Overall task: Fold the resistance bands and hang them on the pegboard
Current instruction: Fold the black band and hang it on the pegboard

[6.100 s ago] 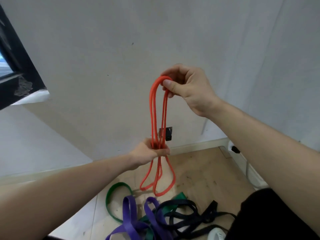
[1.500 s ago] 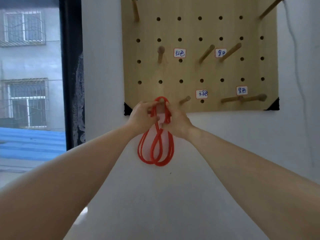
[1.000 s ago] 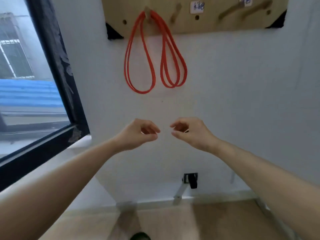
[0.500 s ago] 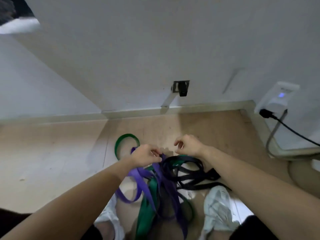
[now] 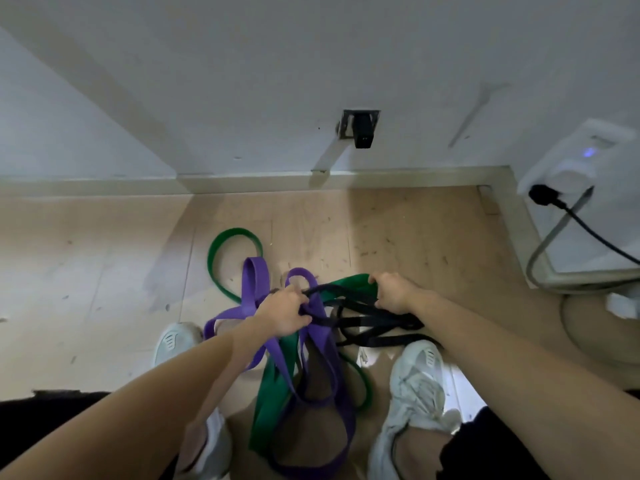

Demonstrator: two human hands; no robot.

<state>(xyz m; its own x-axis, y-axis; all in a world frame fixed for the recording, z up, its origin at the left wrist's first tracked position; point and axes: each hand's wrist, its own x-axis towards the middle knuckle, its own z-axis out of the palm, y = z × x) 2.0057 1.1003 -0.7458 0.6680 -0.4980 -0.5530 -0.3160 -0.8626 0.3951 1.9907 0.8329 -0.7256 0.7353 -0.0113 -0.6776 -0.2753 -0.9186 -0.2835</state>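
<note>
now the black band [image 5: 375, 322] lies on the floor [image 5: 104, 254], tangled with the purple band [image 5: 256, 282] and green band [image 5: 221, 244]. left hand [image 5: 284, 313] and right hand [image 5: 391, 294] both curl their fingers round its strands. best lift slowly, shaking purple loops off first. no bin shows; the bands lie loose.

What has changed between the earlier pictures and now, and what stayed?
The red band was hung on a pegboard peg and let go. Both hands dropped to the pile on the floor, where the left hand and right hand now grip the black band. The purple band and green band stay in the pile.
</note>
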